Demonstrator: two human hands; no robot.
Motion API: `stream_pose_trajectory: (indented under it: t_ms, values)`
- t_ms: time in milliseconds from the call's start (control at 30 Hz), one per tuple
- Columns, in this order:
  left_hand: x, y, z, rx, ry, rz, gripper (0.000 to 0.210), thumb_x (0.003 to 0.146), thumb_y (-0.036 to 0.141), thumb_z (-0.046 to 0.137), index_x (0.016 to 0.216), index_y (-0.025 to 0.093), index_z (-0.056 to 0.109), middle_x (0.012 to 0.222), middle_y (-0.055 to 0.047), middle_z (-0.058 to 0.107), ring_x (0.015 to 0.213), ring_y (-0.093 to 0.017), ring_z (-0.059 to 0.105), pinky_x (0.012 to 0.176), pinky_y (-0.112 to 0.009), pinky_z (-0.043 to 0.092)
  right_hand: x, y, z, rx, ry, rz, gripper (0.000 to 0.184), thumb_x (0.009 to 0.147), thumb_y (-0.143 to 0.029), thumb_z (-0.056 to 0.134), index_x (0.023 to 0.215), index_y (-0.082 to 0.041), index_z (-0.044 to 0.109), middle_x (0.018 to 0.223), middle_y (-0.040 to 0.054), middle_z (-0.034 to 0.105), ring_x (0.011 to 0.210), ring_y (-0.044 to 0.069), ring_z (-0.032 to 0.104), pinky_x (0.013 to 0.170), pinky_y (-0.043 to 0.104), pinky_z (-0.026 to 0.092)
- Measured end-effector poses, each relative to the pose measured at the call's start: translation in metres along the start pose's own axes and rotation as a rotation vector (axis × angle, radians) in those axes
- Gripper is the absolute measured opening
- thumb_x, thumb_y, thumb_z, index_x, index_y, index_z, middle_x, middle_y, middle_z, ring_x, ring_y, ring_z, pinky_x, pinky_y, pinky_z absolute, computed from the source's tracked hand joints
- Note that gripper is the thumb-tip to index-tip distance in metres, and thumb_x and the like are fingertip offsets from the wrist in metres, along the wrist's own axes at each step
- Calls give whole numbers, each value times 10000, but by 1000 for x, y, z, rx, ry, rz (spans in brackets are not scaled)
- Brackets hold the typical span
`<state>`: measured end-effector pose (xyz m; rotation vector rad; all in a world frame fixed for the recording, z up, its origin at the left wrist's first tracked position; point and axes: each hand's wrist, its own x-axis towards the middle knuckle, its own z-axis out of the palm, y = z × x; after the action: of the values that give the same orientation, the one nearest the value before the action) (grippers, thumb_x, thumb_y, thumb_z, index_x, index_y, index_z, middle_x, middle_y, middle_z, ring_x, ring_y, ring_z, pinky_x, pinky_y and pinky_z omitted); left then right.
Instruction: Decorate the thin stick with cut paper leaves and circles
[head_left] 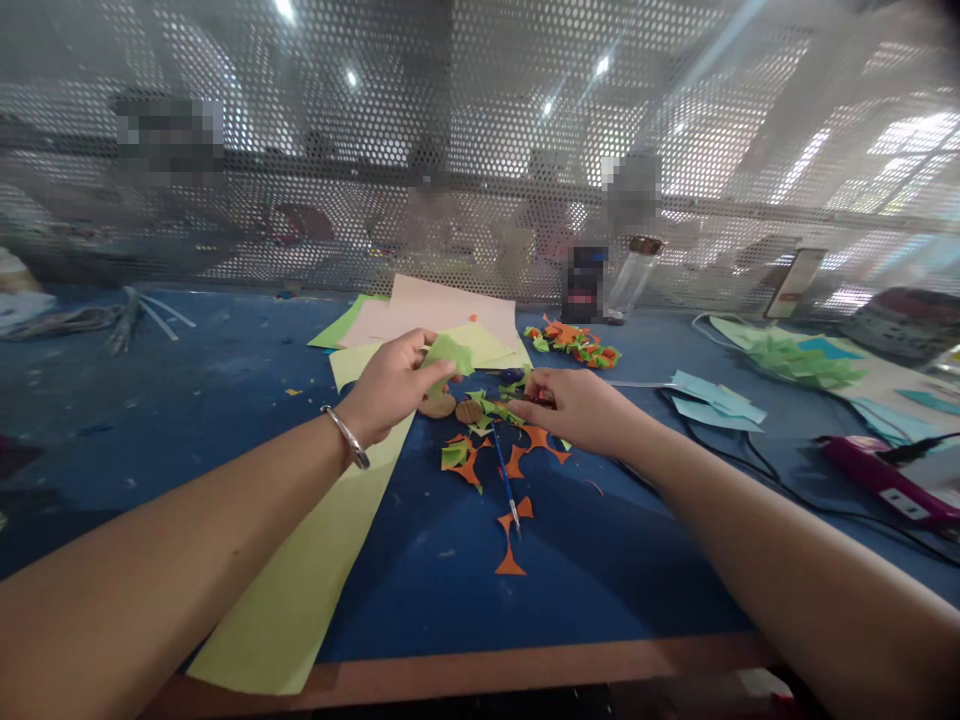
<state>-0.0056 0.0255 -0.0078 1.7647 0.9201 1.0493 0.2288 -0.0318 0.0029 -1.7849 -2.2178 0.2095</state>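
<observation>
My left hand (pixel 397 385), with a silver bangle at the wrist, is closed on a light green paper piece (pixel 452 352) held above the table. My right hand (pixel 574 405) has its fingers curled, low over the scraps; what they hold, if anything, is hidden. Between the hands lie two round wooden discs (pixel 469 411), green paper scraps (pixel 491 404) and a small dark object (pixel 512 376) that I cannot make out. Nearer to me are orange paper offcuts (pixel 514 462) and a thin blue stick with a pale tip (pixel 504 470), perhaps a brush.
A long pale green paper strip (pixel 300 580) reaches the front edge. Pinkish sheets (pixel 450 300) lie behind my left hand. Orange and green paper pieces (pixel 577 342), blue papers (pixel 716 400), a magenta power strip (pixel 885 480) and black cables lie to the right. A perforated screen (pixel 465 130) stands behind.
</observation>
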Motion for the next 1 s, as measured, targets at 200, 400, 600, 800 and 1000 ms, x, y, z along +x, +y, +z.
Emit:
stream_pose_trajectory:
  t_ms: [200,400,600,800,1000]
  values:
    - [-13,12,16,-134,-257,-220,511,836,288,667,1321,173,554,819,-51,726,727,-179,676,688,-306,525,-2,3,-6,-157,-71,21,373,887,-557,542,827,-201,633,789,69,680,678,188,589,558,283,322]
    - [0,13,-16,595,-112,39,481,888,389,546,1313,169,604,1040,-113,739,930,-245,677,812,-342,499,-4,5,-8,-243,-53,90,401,876,-606,506,844,-223,621,804,67,686,717,224,600,542,291,293]
    - [14,4,-53,1187,-276,-108,453,744,554,616,995,187,703,1104,-136,691,992,-321,639,794,-358,461,-4,3,-9,-220,-46,90,385,879,-585,511,839,-214,606,794,71,680,696,217,592,533,291,289]
    - [15,4,-58,1103,-500,-78,619,709,594,636,1228,257,624,1172,-121,606,1092,-327,562,908,-385,430,-5,3,-9,-178,-10,60,367,870,-580,531,816,-221,587,791,51,681,683,197,581,536,284,296]
    - [9,9,-49,1177,-435,-141,537,685,532,651,1107,203,605,1140,-151,571,1065,-351,550,883,-421,451,-4,4,-9,-201,-52,60,384,870,-597,521,845,-221,596,807,60,682,691,207,583,540,288,303]
